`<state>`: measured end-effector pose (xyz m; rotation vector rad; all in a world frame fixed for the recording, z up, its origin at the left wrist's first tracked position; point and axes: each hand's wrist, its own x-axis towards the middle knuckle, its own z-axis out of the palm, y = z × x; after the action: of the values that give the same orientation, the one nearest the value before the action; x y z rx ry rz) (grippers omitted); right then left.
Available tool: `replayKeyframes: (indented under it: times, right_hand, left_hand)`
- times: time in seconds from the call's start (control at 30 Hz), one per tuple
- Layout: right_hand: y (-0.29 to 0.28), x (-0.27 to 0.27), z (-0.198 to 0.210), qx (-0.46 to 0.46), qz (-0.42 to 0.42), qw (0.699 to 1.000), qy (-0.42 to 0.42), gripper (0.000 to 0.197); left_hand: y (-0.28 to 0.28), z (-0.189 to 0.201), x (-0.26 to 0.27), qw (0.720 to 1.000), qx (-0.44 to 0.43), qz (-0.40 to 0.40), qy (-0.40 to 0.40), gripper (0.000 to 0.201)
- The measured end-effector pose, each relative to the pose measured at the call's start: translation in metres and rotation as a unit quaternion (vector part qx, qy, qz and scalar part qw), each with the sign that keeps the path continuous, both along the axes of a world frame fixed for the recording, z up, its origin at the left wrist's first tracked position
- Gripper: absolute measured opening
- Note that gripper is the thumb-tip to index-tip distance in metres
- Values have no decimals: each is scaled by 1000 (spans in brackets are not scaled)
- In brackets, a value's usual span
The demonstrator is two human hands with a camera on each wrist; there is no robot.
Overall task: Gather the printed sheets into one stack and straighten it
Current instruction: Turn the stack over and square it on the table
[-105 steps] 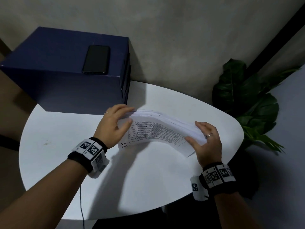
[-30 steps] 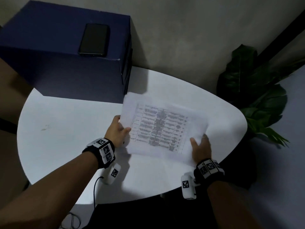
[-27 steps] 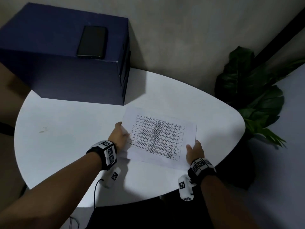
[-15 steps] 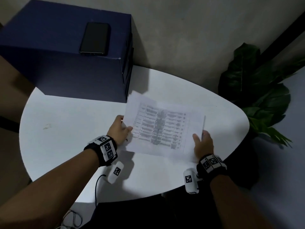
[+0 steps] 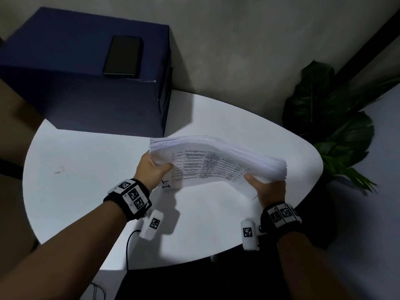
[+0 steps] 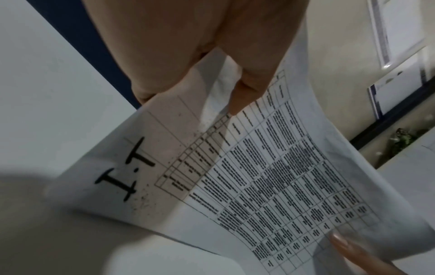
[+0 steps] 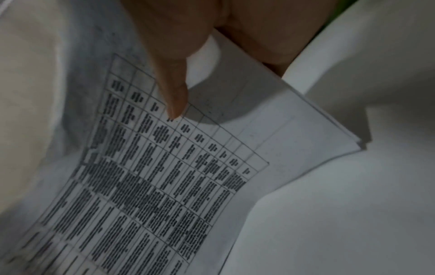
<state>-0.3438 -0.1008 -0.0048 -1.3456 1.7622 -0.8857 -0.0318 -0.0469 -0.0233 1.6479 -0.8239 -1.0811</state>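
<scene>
The stack of printed sheets point(image 5: 216, 167) is held over the white table point(image 5: 86, 180), tipped so its printed table faces me and its thick upper edge shows. It bows down in the middle. My left hand point(image 5: 160, 167) grips the left end, thumb point(image 6: 249, 89) on the printed face near the "1.1" mark. My right hand point(image 5: 257, 180) grips the right end, thumb point(image 7: 174, 93) pressed on the top sheet point(image 7: 164, 176). The fingers of both hands are hidden behind the paper. Whether the lower edge touches the table I cannot tell.
A dark blue box point(image 5: 86, 94) stands at the table's back left with a black phone point(image 5: 123, 56) lying on top. A leafy plant point(image 5: 335, 126) stands past the table's right edge. A wall runs close behind.
The stack, earlier held with its face flat toward me, is now tipped back and bowed, so its upper edge shows. Both hands have kept their grip on its ends.
</scene>
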Motion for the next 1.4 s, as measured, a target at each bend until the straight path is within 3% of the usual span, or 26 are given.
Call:
replayKeyframes:
  times: [0.1,0.23,0.33,0.43,0.53,0.6,0.67,0.77,0.83,0.9,1.1,1.27,1.4]
  right_hand:
    - [0,0,-11,-4,-7,1000,2,28]
    - [1,0,1,4,-32,999,-14,27]
    - [-5,-5,18,-3,-15,1000,-16,27]
    - [-14,-5,5,72,25,996,51,44]
    - [-16,-3,-33,178,59,974,129,59]
    - [-13,0,-48,218,60,963,145,72]
    - [-11,1,-53,231,51,961,144,79]
    - [-9,-5,-59,221,43,966,126,63]
    - [-3,-7,-62,210,48,968,128,53]
    - [3,-9,-65,198,53,970,132,53]
    - [0,-13,-58,192,43,973,117,50]
    - [17,-12,-65,258,42,950,173,54]
    - [23,-9,-61,235,46,954,178,57]
  left_hand:
    - [3,0,-5,1000,-8,-3,15,39]
    - [0,12,-3,999,-25,-20,-17,39]
    - [-7,18,9,1000,-20,-24,3,43]
    - [-17,-1,10,997,59,-45,-24,46]
    - [-18,-28,4,963,211,-86,-143,55]
    - [-16,-46,4,954,240,-90,-158,62]
    - [-15,-51,5,955,223,-107,-164,56]
    - [-8,-58,12,953,216,-149,-155,42]
    - [2,-73,18,951,214,-167,-148,54]
    - [13,-76,16,956,191,-177,-134,65]
    - [29,-54,3,978,141,-100,-114,71]
    - [40,-64,2,964,198,-128,-124,77]
    - [37,-64,-1,965,198,-118,-123,58]
